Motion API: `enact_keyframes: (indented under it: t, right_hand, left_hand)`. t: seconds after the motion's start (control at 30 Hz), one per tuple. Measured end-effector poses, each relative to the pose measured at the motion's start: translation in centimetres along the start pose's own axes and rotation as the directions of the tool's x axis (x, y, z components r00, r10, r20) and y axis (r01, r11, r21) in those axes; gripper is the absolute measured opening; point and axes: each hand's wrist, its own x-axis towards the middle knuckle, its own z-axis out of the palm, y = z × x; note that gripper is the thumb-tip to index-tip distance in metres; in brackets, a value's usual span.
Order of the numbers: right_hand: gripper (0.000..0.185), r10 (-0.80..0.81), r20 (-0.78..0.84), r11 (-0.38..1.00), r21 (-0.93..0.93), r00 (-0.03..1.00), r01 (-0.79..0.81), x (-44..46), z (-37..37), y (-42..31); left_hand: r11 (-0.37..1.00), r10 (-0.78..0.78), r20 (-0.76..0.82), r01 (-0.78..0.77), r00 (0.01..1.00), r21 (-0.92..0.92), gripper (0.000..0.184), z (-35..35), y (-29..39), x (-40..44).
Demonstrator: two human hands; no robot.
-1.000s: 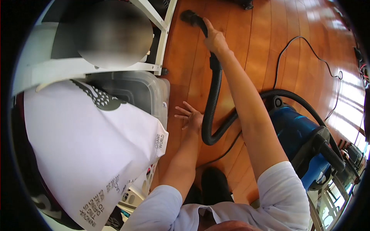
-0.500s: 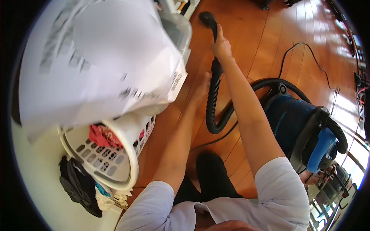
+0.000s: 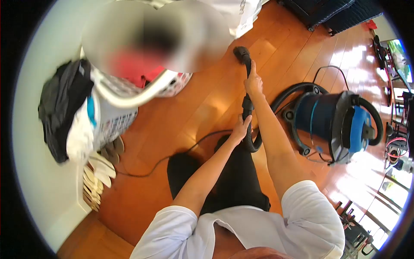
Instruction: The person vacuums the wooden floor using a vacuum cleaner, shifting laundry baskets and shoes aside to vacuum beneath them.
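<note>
My right hand is wrapped round the black vacuum tube, its index finger lying along the top. A small black brush nozzle on the tube's far end is at the wooden floor. Lower down, my left hand is closed round the ribbed vacuum hose. That hose loops round to a blue and black canister vacuum on the floor to my right.
White laundry baskets stand at the left, one with red cloth in it. Dark and white clothes hang beside them, above several pairs of slippers. A black cord crosses the wooden floor. Black suitcases stand at the far end.
My left hand has come onto the hose; before, it was blurred beside it. The view has shifted, so a large white bag has mostly left the picture and the baskets show more.
</note>
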Motion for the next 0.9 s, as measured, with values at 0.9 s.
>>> enact_keyframes:
  t: [0.9]
  right_hand:
    - [0.076,0.168,0.168,0.833,0.502,0.971,-0.231,-23.7,-4.1,14.6]
  left_hand:
    - [0.985,0.094,-0.169,-0.067,0.981,0.159,0.039,9.4,-2.1,-0.4]
